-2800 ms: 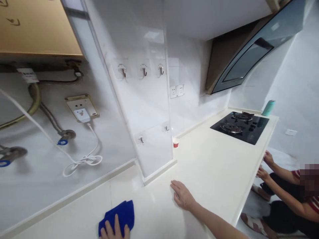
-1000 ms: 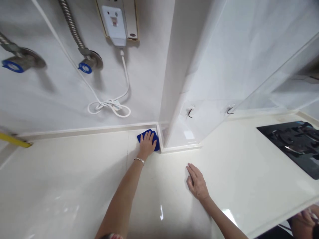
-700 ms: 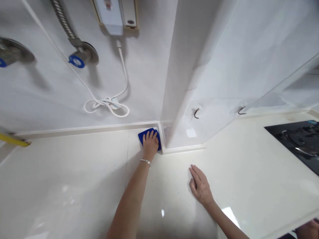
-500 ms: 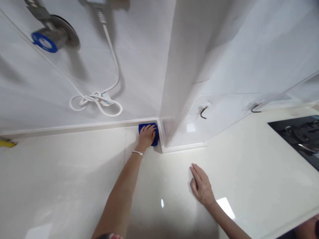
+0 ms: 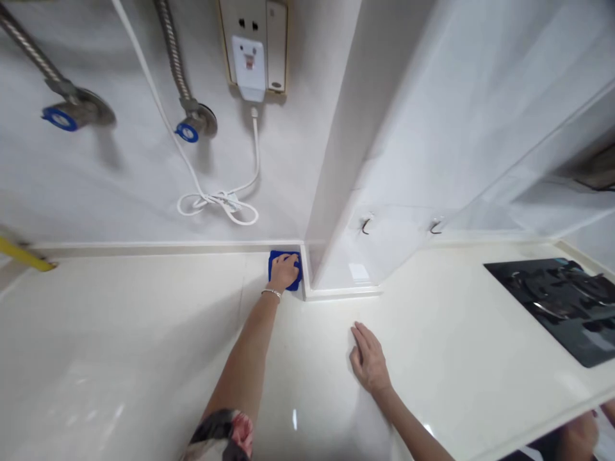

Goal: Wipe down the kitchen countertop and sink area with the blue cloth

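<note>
The blue cloth [image 5: 294,282] is held under the bent fingers of the left hand [image 5: 284,272] in the far corner of the worktop [image 5: 432,326], just left of the pillar [image 5: 375,256]. The right hand [image 5: 369,360] is rested nearer and further right, its fingers extended together. A black hob [image 5: 571,326] is set at the far right.
</note>
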The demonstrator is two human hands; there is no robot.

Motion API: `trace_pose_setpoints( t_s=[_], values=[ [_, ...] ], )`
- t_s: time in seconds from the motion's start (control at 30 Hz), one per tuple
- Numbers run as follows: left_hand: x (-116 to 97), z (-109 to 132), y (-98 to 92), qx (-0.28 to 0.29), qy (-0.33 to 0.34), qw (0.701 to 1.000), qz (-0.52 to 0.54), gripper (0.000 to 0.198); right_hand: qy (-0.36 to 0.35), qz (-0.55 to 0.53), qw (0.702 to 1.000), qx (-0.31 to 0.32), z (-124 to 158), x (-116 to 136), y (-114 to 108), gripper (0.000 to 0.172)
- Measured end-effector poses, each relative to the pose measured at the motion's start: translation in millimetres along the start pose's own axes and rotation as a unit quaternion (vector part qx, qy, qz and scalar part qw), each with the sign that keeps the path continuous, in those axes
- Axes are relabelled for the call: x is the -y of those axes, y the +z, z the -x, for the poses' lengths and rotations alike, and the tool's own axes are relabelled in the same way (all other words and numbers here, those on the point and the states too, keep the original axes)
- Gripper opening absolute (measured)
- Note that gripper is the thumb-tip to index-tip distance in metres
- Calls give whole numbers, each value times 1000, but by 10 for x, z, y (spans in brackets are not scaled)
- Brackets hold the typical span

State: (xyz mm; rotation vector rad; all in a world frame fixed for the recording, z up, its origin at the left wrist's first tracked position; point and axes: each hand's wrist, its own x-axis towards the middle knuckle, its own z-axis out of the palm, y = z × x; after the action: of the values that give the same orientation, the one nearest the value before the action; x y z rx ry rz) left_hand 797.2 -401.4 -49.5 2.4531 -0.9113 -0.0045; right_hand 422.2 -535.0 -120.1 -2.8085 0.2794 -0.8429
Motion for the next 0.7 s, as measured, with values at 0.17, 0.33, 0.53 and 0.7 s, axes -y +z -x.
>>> trace_pose_setpoints(
  t_s=[0.17,0.33,0.53,0.7],
  values=[
    [-23,451,-83,8,37,999,9,39,-5,0,1000,-24,-13,-39,38,63],
    [-42,1025,-129,10,77,997,9,37,-14,-3,999,-34,-2,-44,45,63],
    [-136,1145,-42,-52,40,998,-24,60,-12,-5,1000,-23,18,-18,14,65],
    [-147,691,80,-63,24,997,-27,56,-4,-7,1000,2,10,19,-52,69]
  ],
)
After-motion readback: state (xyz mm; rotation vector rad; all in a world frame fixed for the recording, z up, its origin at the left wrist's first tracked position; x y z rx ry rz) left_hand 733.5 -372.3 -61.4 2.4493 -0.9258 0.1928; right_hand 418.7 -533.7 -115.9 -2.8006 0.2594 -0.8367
